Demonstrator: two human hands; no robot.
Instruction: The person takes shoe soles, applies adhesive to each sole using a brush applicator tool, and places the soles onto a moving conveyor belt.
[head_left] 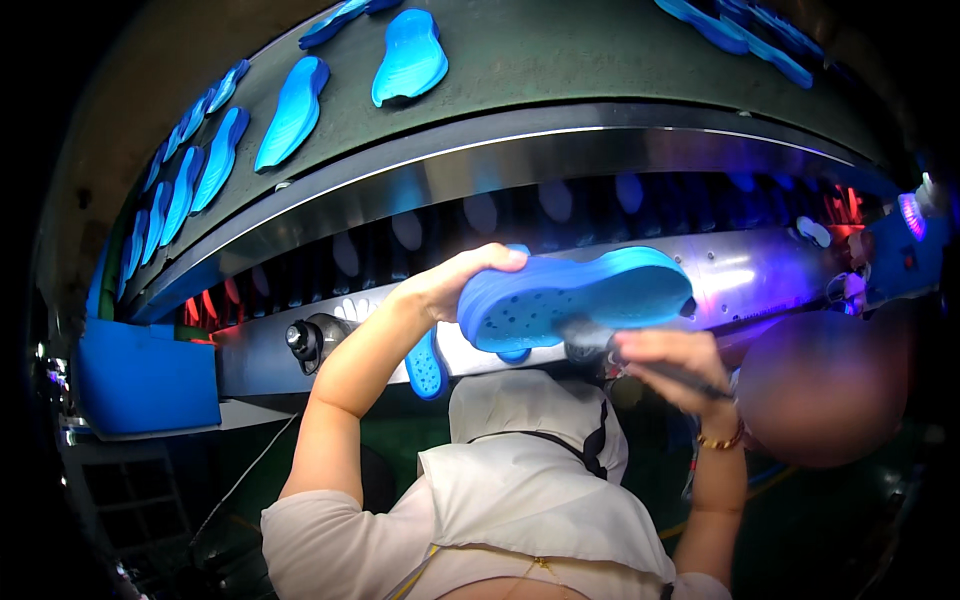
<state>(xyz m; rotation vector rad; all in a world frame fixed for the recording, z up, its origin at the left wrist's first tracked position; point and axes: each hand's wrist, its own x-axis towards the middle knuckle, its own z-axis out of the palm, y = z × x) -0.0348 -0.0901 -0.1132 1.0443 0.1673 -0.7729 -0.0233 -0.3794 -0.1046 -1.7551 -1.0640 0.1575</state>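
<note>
My left hand (450,283) grips a blue shoe sole (610,285) by its left end, thumb over the edge. The sole is tilted, with its dimpled inner face turned toward me. In my right hand (678,362) is a brush with a dark handle (690,380). Its blurred bristles (583,334) are at the lower edge of the sole; whether they touch cannot be made out. Below my left hand, a second blue sole (427,368), dotted with holes, lies at the ledge's near edge. A third blue piece (514,356) shows only in part behind the held sole.
A dark green belt (520,80) carries several blue soles behind a metal rail (480,150). Under it runs a dark slot with rows of soles (480,213). A black-and-grey round fitting (310,340) stands left on the metal ledge (260,345). A purple lamp (911,215) glows at right.
</note>
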